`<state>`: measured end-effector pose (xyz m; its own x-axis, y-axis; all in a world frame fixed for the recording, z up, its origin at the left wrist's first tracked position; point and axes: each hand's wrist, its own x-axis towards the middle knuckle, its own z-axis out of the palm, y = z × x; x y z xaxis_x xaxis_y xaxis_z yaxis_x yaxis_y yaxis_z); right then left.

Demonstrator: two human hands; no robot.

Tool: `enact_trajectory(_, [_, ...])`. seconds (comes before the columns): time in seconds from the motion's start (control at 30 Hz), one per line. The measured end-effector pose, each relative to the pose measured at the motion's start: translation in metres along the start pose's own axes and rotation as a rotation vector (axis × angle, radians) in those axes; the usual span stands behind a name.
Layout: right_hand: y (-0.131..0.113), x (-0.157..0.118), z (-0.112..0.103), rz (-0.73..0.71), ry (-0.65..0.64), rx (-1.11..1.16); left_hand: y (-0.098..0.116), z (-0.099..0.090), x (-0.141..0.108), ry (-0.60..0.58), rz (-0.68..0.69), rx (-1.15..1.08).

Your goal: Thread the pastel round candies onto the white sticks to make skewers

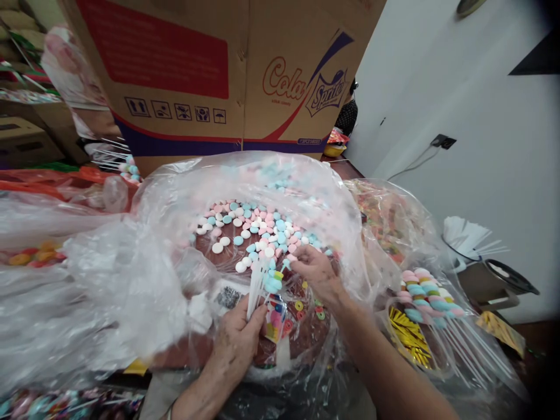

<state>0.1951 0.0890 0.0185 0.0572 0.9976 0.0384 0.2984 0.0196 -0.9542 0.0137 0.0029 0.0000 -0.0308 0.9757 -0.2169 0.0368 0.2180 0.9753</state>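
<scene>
My left hand (242,326) is closed around a bunch of white plastic sticks (258,280) that point up and away from me. By their upper ends, a few blue candies and a yellow one (273,282) appear threaded on a stick. My right hand (312,268) pinches at a pink candy (290,258) beside the pile; the fingers partly hide it. Loose pink, blue and white candies (238,240) spill from a large clear plastic bag (175,186) onto the brown tabletop. Small coloured ring candies (298,305) lie nearer me under clear plastic.
A tall cardboard box (184,70) stands behind the bag. On the right are finished candy sticks (426,291), a tub of gold twist ties (409,338) and a dark container (485,283) near white sticks (466,236). Crumpled plastic (109,297) covers the left; another person (74,70) is behind.
</scene>
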Motion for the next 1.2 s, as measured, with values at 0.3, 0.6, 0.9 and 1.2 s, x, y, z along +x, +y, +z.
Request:
enact_trajectory(0.3, [-0.024,-0.004,-0.009,0.223,-0.072,0.579,0.001,-0.003,0.004,-0.071,0.117,0.25])
enact_trajectory(0.6, [-0.021,-0.003,-0.008,0.211,-0.097,0.597,-0.009,-0.003,0.006,-0.119,0.086,0.259])
enact_trajectory(0.9, [-0.015,-0.007,-0.009,0.016,-0.179,0.404,-0.001,-0.004,0.004,-0.107,0.08,0.255])
enact_trajectory(1.2, [-0.005,-0.023,-0.001,-0.327,-0.07,-0.147,-0.004,-0.004,0.005,-0.092,0.12,0.323])
